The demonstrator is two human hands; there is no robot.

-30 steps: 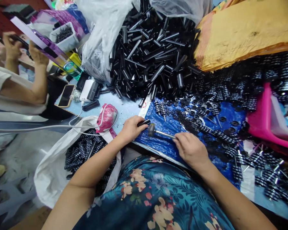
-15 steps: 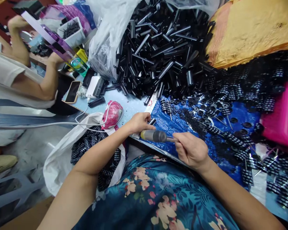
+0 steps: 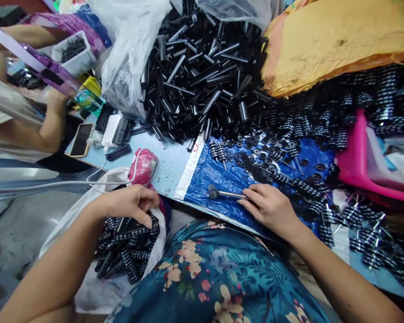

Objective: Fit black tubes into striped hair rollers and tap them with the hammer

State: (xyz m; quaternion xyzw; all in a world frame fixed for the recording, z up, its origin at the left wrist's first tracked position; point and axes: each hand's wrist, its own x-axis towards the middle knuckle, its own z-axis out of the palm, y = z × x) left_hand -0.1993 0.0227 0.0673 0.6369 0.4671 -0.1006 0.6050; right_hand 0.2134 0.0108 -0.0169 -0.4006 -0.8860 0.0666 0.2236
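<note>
My left hand [image 3: 133,204] hovers over a white sack [image 3: 87,287] at the table's front edge, its thumb apart from the bent fingers and nothing visible between them. Inside the sack lie many black-and-white patterned rollers [image 3: 128,255], some with thin metal pins. My right hand [image 3: 272,208] grips the handle of a small hammer [image 3: 234,194], whose round dark head points left, low over a blue plastic sheet [image 3: 202,177]. Two patterned pieces with a pin [image 3: 218,152] lie on the sheet beyond the hammer.
Black tubes [image 3: 202,76] are heaped at the back. Loose black washers [image 3: 272,157] and more patterned rollers spread rightward, beside a pink basket [image 3: 352,157] and yellow sack [image 3: 333,45]. A phone [image 3: 81,140], white charger [image 3: 112,130] and pink bundle [image 3: 143,166] stand left, near another person's arm [image 3: 52,121].
My left hand has moved left and down from the table edge to above the sack, off the small dark piece it held. The hammer head has swung lower; my right hand still grips it.
</note>
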